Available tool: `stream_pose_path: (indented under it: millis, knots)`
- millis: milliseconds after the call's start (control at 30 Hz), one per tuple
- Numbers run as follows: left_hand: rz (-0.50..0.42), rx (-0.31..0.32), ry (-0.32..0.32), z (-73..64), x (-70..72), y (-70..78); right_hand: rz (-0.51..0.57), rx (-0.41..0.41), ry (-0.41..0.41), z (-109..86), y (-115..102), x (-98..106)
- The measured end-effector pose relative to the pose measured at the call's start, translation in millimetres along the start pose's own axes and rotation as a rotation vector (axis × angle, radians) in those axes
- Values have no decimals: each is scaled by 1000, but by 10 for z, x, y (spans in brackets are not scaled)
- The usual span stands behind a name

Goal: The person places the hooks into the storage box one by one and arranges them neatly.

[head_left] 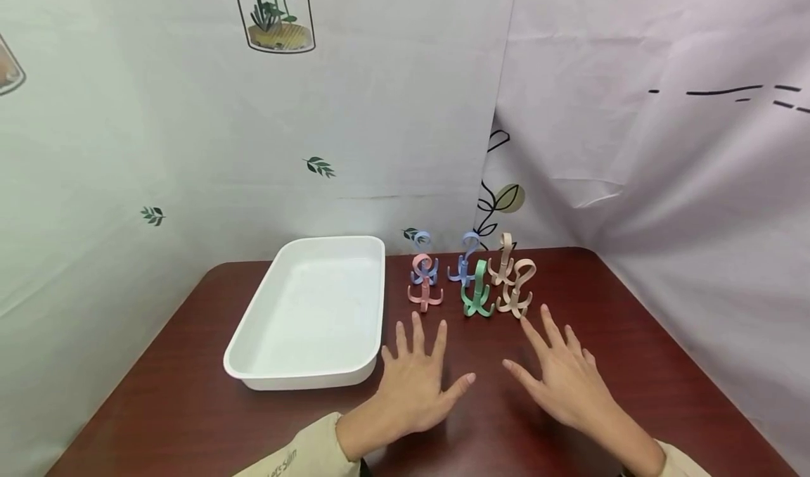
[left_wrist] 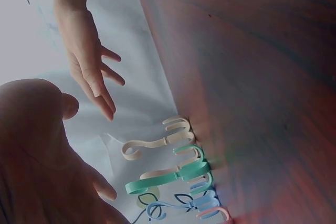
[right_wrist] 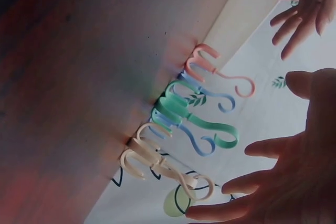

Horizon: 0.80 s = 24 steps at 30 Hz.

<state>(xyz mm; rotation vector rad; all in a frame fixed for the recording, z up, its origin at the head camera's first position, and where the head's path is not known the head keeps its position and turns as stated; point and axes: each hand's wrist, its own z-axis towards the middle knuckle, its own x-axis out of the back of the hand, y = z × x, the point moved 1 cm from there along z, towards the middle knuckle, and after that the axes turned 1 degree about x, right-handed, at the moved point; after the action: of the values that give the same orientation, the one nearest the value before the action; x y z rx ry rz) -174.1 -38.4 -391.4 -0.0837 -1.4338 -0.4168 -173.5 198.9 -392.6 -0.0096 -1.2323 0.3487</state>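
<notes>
My left hand (head_left: 414, 385) hovers over the table with fingers spread, just right of the white tray's near corner, holding nothing. Fingers also spread, my right hand (head_left: 566, 375) holds nothing, its fingertips close to the front beige hook. Several plastic multi-prong hooks stand upright on their prongs beyond the hands. In front are a pink hook (head_left: 425, 287), a green hook (head_left: 478, 294) and a beige hook (head_left: 517, 290). Behind them stand a blue hook (head_left: 420, 241) partly hidden by the pink one, another blue hook (head_left: 465, 262) and another beige hook (head_left: 504, 260).
A white rectangular tray (head_left: 316, 308) lies left of the hooks, with nothing in it. The dark red wooden table (head_left: 481, 421) is bordered by a pale printed cloth (head_left: 392, 111) at the back and on both sides.
</notes>
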Motion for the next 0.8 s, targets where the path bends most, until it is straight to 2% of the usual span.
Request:
stream_pose_path:
  millis: [167, 300, 400, 533, 633, 733, 800]
  knots:
    - [15, -24, 11, 9, 18, -14, -7, 9, -3, 17, -5, 21]
    - [11, -54, 72, 10, 98, -70, -16, 30, 21, 62, -22, 40]
    - [-34, -62, 115, -20, 204, -166, -11, 56, 49, 124, -52, 48]
    - [-77, -61, 145, -77, 392, -329, 13, 104, 103, 222, -107, 69]
    - [-76, -58, 194, -114, 576, -483, 45, 127, 124, 300, -172, 110]
    - [-89, -58, 275, -142, 786, -707, 94, 141, 135, 397, -255, 154]
    - [-125, -56, 325, -145, 929, -913, 151, 145, 146, 475, -314, 185]
